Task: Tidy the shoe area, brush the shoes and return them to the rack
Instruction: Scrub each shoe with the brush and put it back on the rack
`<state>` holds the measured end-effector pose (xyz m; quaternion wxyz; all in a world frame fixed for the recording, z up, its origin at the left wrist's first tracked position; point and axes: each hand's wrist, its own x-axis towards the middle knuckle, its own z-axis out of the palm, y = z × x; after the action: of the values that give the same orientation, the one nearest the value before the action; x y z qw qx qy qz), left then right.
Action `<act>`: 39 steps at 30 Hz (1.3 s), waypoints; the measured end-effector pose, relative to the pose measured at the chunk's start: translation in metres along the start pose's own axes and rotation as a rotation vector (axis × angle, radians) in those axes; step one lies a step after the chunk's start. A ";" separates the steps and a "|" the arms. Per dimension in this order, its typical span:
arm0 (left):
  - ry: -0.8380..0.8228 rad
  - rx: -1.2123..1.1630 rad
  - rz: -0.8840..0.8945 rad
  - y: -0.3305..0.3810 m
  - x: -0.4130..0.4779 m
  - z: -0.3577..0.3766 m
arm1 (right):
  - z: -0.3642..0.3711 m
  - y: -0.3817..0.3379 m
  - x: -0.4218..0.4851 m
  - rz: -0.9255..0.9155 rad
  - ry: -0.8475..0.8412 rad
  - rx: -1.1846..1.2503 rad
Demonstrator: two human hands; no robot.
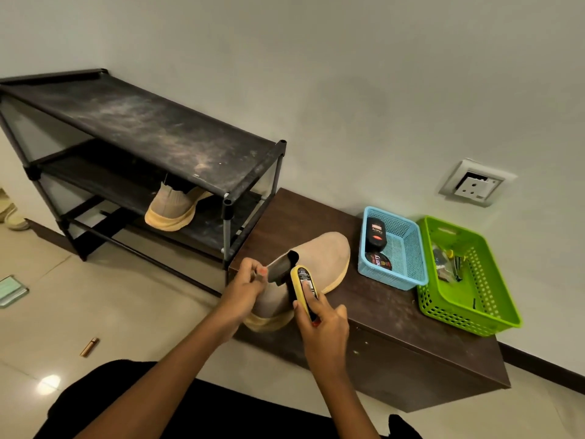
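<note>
At the far left a black shoe rack (142, 128) stands on the tiled floor, its top shelf dusty, with one tan shoe (172, 210) tilted toe-down on its middle shelf. A small copper-coloured tube (89, 347) lies on the floor in front of the rack. Just right of the rack, a low dark brown desk (395, 312) carries the matching second shoe (319, 258), toe pointing away towards the wall and heel at the near left corner. The left hand (243, 288) pinches the shoe's dark collar, its fingers (253, 270) curled on the opening's edge. The right hand (319, 324) grips a yellow brush (305, 288), fingers (323, 304) wrapped round its lower end, the brush lying against the shoe's ankle, just beside the left hand. Further right sit a blue basket (408, 258) holding two dark polish containers and a green basket (474, 312), touching side by side.
</note>
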<state>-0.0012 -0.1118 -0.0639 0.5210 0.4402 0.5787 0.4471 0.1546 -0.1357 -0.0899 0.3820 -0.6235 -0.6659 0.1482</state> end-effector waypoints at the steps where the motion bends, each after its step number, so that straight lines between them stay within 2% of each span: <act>1: -0.071 0.043 0.003 -0.003 -0.002 0.001 | 0.002 0.002 0.002 0.016 0.002 0.003; 3: -0.174 0.141 0.033 -0.018 -0.004 0.004 | 0.004 0.003 0.003 0.040 -0.004 0.009; 4: -0.158 0.206 0.047 -0.026 -0.004 0.005 | 0.005 0.003 0.003 0.048 -0.011 0.015; 11: 0.154 0.445 0.047 -0.066 -0.009 0.018 | 0.006 0.006 0.007 0.170 -0.034 0.135; 15: 0.243 0.276 0.156 -0.064 -0.008 0.028 | 0.006 0.005 0.007 0.162 -0.033 0.173; 18: 0.299 0.286 0.225 -0.048 -0.008 0.026 | 0.000 0.000 0.008 0.133 -0.010 0.186; 20: 0.274 0.313 0.213 -0.028 -0.004 0.016 | -0.010 -0.006 0.011 0.076 0.032 0.212; 25: 0.047 0.296 0.041 0.010 -0.003 -0.018 | -0.028 -0.022 0.012 -0.113 0.100 0.221; 28: 0.022 0.245 -0.011 0.009 -0.007 -0.026 | -0.022 -0.029 0.005 -0.189 0.087 0.159; 31: -0.022 0.230 -0.024 0.008 -0.009 -0.024 | -0.014 -0.029 0.001 -0.177 0.079 0.140; 36: -0.005 0.290 0.027 0.013 -0.009 -0.023 | -0.013 -0.035 0.002 -0.190 0.079 0.109; 39: -0.005 0.300 0.022 0.019 -0.003 -0.031 | -0.017 -0.025 0.003 -0.310 0.033 0.049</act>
<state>-0.0314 -0.1127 -0.0432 0.4458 0.5207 0.6328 0.3601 0.1485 -0.1422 -0.0602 0.4263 -0.5059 -0.7441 0.0933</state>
